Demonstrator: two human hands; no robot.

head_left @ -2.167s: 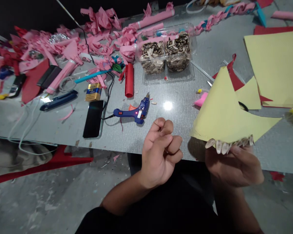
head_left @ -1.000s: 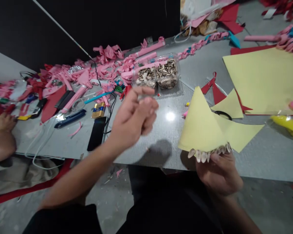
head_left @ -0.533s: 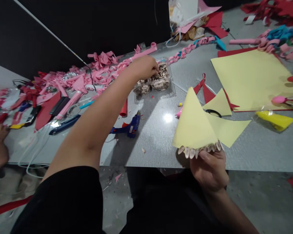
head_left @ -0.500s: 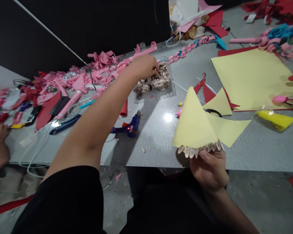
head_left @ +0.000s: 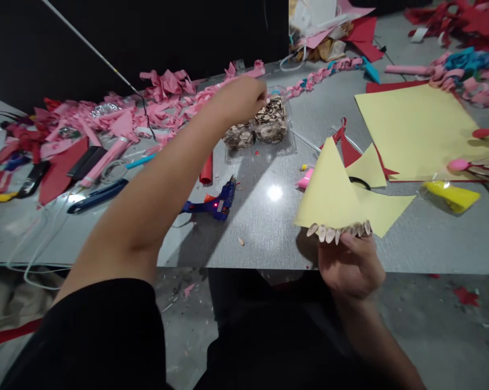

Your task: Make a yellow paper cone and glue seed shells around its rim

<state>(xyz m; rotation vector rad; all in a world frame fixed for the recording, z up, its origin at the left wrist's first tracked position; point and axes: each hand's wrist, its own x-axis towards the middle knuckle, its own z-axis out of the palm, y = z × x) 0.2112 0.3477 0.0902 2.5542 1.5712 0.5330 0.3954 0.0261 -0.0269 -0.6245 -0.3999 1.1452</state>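
Note:
My left hand is over a clear plastic box of pale brown seed shells, with thumb and fingers pinched together. What they hold, if anything, is too small to make out. My right hand grips the lower edge of a pale yellow paper cone, point upward. A row of the seed shells lines the cone's bottom rim. A blue glue gun with a red light lies on the table between my arms. One loose shell lies near the front edge.
Pink paper scraps cover the back left. A dark blue cutter lies at left. Yellow sheets on red paper, a yellow packet and a pink-and-blue paper chain are at right and back. Behind stands a black panel.
My left hand has lifted slightly from the shells, fingers still pinched. The view has shifted a little; the cone stays in my right hand. The other person's hand at far left has left view.

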